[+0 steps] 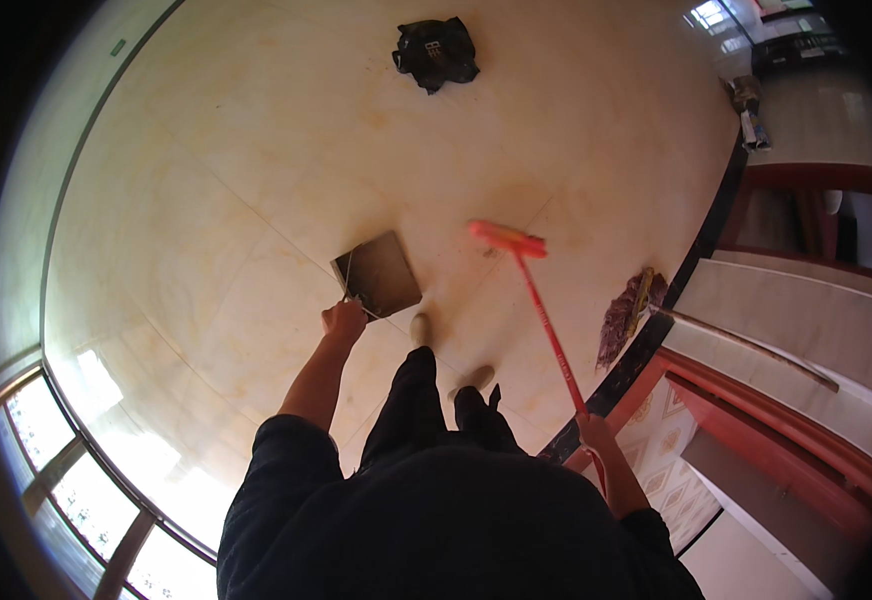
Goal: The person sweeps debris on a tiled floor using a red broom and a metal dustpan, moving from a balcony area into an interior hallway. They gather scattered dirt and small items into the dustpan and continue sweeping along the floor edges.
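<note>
My left hand point(344, 321) is closed around the handle of a dark, square dustpan point(385, 274), which is just ahead of my feet. In my right hand point(595, 433) is the long red handle of a broom point(548, 322). The red broom head point(507, 238), slightly blurred, is at the floor to the right of the dustpan, with a gap between them. A small patch of dirt point(491, 253) lies on the tiles beside the broom head.
A crumpled black plastic bag point(436, 56) lies on the tiled floor point(256, 150) far ahead. At right, a mop point(633, 315) leans against the ledge by the dark skirting. Red wooden furniture point(788, 435) lines that side. Windows point(83, 487) are at lower left.
</note>
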`<control>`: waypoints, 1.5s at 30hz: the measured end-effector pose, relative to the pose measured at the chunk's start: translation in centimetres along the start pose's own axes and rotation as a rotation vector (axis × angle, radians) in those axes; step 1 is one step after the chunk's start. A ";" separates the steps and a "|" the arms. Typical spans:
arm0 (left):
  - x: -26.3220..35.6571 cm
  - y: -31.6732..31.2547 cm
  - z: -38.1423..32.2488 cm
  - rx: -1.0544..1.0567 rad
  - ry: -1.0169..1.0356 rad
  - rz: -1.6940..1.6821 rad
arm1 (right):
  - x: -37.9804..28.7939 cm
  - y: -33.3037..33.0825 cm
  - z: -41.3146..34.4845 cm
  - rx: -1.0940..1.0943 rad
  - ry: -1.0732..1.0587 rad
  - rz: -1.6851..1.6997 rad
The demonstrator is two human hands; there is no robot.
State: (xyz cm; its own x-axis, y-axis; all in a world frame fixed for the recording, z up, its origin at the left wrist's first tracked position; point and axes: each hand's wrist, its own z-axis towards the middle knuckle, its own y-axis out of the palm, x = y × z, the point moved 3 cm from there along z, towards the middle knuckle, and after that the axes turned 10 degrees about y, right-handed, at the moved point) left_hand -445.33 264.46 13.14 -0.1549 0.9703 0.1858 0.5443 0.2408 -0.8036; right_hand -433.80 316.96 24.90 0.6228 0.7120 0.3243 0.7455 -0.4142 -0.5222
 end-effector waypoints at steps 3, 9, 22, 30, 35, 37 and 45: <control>1.3 0.1 1.5 -0.058 0.040 0.014 | -1.9 -0.3 2.1 -0.134 -0.133 0.216; 2.6 -0.6 4.3 -0.059 0.045 0.076 | -9.2 2.8 1.2 -0.760 -0.411 0.703; 2.1 -0.7 3.9 -0.055 0.039 0.087 | -5.8 -1.1 -8.9 -0.283 -0.927 -0.395; 3.0 -0.7 4.1 -0.101 0.043 0.097 | -10.7 2.3 0.8 -0.770 -0.591 0.648; 2.9 -1.0 3.1 -0.084 0.009 0.049 | -9.5 3.3 -5.4 -0.819 -0.299 0.253; 2.6 -1.8 2.7 -0.082 -0.021 0.049 | -9.5 0.2 -8.0 -0.751 -0.425 0.292; 2.3 -4.4 0.5 -0.077 -0.128 -0.052 | -13.0 -12.2 -3.6 -0.097 -0.439 0.115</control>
State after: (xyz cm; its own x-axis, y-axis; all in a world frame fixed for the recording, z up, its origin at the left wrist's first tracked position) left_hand -448.47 265.59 16.87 -0.2856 0.9467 0.1487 0.5936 0.2965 -0.7482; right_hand -450.16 310.68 29.89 0.5586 0.8226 -0.1066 0.7096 -0.5405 -0.4521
